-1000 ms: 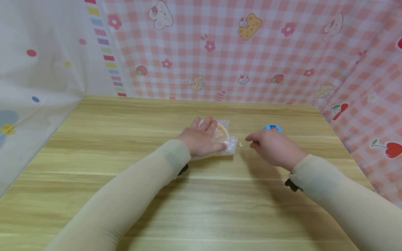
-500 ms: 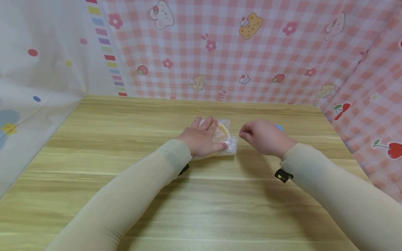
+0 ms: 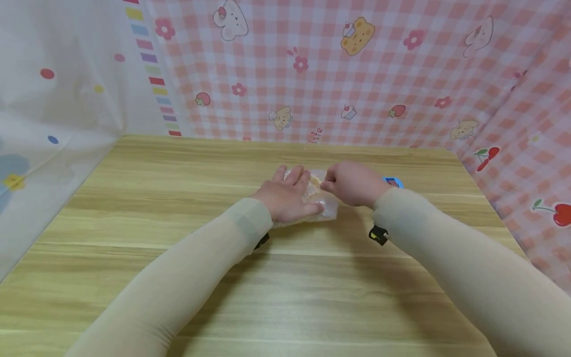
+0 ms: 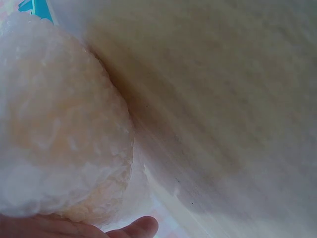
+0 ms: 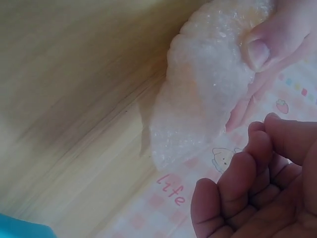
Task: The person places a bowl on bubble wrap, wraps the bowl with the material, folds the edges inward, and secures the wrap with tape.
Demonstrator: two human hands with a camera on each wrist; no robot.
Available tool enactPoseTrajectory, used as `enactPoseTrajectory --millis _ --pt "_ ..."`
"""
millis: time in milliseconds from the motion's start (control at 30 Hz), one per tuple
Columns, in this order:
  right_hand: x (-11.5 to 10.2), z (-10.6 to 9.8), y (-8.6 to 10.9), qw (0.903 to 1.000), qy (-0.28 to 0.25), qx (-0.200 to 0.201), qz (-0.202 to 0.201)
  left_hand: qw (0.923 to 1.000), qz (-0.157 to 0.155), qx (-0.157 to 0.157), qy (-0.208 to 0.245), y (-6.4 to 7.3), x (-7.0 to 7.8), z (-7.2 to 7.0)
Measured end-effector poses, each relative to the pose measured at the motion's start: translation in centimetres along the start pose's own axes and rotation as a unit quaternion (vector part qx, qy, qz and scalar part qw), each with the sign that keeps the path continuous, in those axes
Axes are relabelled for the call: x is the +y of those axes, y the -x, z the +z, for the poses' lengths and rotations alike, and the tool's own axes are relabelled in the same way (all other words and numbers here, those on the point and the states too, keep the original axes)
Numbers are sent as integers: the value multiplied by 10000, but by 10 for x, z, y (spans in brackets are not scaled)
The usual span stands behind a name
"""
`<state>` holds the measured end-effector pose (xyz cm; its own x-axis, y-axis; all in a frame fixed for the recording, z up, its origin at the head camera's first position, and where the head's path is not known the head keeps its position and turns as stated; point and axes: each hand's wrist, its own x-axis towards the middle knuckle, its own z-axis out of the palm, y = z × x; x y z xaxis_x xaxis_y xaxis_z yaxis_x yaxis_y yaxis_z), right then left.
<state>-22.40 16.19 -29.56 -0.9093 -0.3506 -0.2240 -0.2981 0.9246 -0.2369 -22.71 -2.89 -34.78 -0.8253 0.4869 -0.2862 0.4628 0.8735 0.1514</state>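
Note:
A round, yellow-orange thing wrapped in bubble wrap (image 3: 328, 208) lies on the table; the wrap hides what kind of thing it is. My left hand (image 3: 285, 198) presses it down from the left, fingers spread across the top and thumb along the near side. Over its right side, my right hand (image 3: 354, 183) pinches thumb and index finger together, the other fingers curled. A clear bit of tape is at that pinch, hardly visible now. In the right wrist view, the pinching fingertips (image 5: 271, 119) are close to the loose end of the wrap.
A small blue object (image 3: 394, 182) rests on the table behind the right hand, partly hidden by it. The wood-grain table (image 3: 285, 297) meets a pink checked cloth (image 3: 267, 74) at the back, with more cloth at both sides.
My right hand has moved left, from beside the blue object to over the bubble wrap. A clear glint seen by its fingertips a second ago no longer shows. My left hand stays put.

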Motion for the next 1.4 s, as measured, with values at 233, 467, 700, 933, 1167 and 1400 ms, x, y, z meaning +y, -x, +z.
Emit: enactPoseTrajectory --millis 233,467,700,933,1167,1400 --pt "-5 1 -15 9998 143 -140 18 10000 60 3 -16 2 0 -1" --pt "-12 -1 -20 9994 145 -291 138 10000 81 -20 -10 2 0 -2" --pt "-13 -2 -21 9989 108 -411 185 10000 43 -15 39 3 0 -1" --pt "-12 -8 -22 9990 57 -430 72 10000 2 29 20 3 0 -1" --pt "-16 -5 -26 9978 50 -651 129 10000 -1 24 47 3 1 -2" --pt "-18 0 -29 9966 6 -760 320 10000 29 28 30 1 0 -1"
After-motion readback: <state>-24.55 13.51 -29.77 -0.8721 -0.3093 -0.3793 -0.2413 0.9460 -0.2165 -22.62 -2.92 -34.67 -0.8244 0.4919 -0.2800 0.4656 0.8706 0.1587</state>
